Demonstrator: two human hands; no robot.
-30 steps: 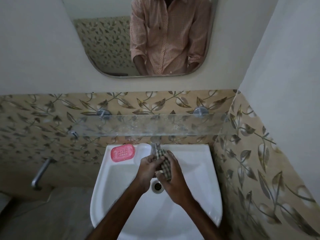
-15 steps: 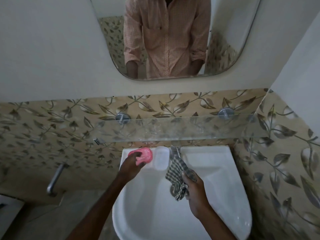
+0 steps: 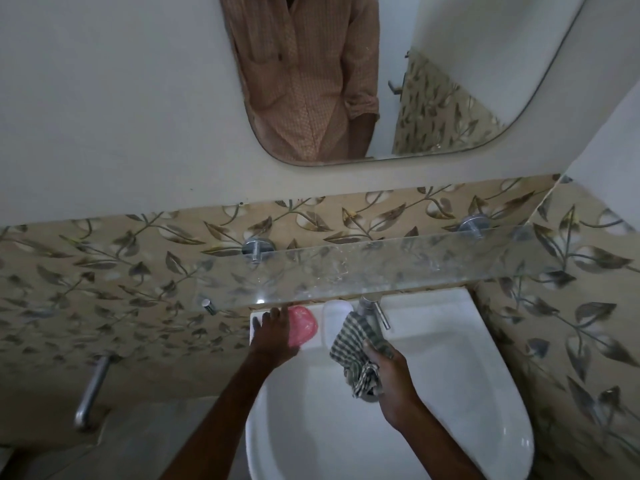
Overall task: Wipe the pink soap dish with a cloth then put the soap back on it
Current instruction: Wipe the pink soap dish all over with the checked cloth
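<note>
Head: one pink dish (image 3: 305, 328), one cloth (image 3: 349, 348)

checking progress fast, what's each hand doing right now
left hand: holding the pink soap dish by its edge.
right hand: closed on the checked cloth.

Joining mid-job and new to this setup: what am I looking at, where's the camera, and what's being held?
No machine here: two bare hands, filmed by one camera on the person's head, looking down at a white sink. The left hand holds the pink soap dish at the sink's back ledge. The right hand grips a checked cloth over the basin. The white soap lies on the ledge between dish and tap. A glass shelf hangs above. The mirror shows the person's shirt.
</note>
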